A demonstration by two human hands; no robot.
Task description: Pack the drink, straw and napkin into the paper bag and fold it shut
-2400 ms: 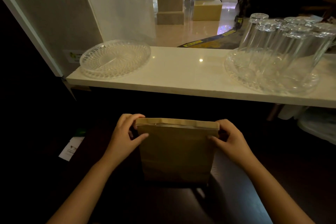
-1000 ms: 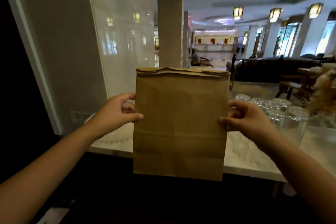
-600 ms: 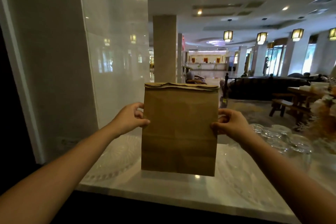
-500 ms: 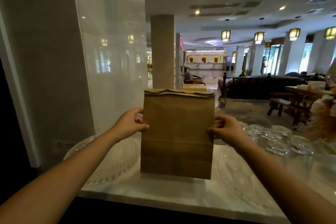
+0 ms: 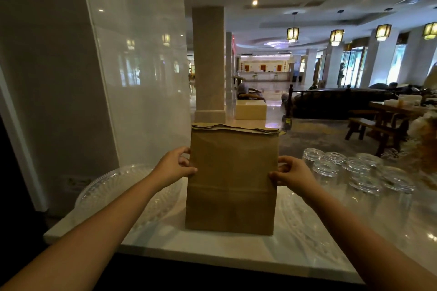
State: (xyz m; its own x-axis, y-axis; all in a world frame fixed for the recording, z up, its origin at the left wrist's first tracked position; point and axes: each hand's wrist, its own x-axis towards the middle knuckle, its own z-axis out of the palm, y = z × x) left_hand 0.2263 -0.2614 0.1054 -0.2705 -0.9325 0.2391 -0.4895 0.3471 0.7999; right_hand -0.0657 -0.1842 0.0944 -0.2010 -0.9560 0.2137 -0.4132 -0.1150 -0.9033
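Observation:
A brown paper bag (image 5: 230,182) stands upright on the white marble counter (image 5: 212,250), its top edge folded over. My left hand (image 5: 173,168) grips the bag's left side about halfway up. On the opposite side my right hand (image 5: 292,172) pinches the bag's right edge at the same height. The bag's bottom rests on the counter or sits just above it. The drink, straw and napkin are not visible; whatever the bag holds is hidden.
A clear ribbed plastic tray (image 5: 123,194) lies on the counter left of the bag. Several upturned glasses (image 5: 354,170) stand on another clear tray at the right. A glossy white wall panel (image 5: 137,66) rises at the left. A lobby lies beyond.
Both hands lifted the bag from the dark lower surface, carried it up and forward, then lowered it onto the white counter. The grip on both sides stayed the same.

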